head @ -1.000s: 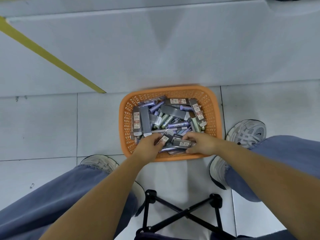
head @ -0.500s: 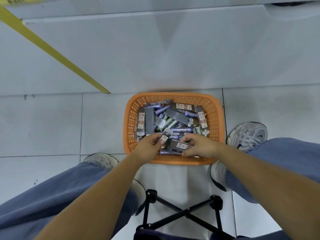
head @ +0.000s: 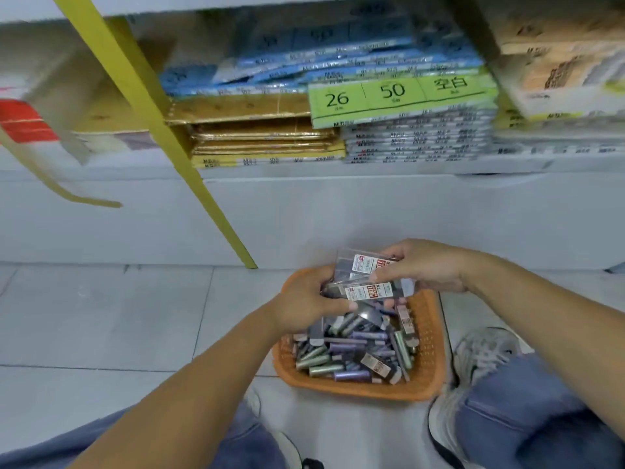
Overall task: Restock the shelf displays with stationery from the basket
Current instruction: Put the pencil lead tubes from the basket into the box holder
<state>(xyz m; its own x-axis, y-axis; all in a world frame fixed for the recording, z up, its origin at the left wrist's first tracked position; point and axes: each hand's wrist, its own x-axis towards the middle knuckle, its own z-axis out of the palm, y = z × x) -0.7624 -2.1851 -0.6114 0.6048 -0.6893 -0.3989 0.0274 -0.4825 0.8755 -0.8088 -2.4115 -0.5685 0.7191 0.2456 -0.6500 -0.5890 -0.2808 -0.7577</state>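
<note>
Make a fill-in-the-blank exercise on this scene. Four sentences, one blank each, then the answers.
1. The basket on the floor is coloured ___.
2. The left hand and the right hand grip stationery packets, held over the ___.
3. The green pack on the shelf shows the numbers 26 and ___.
4. The slanting strip across the shelf front is coloured ___.

Missing words: orange; basket; 50; yellow.
</note>
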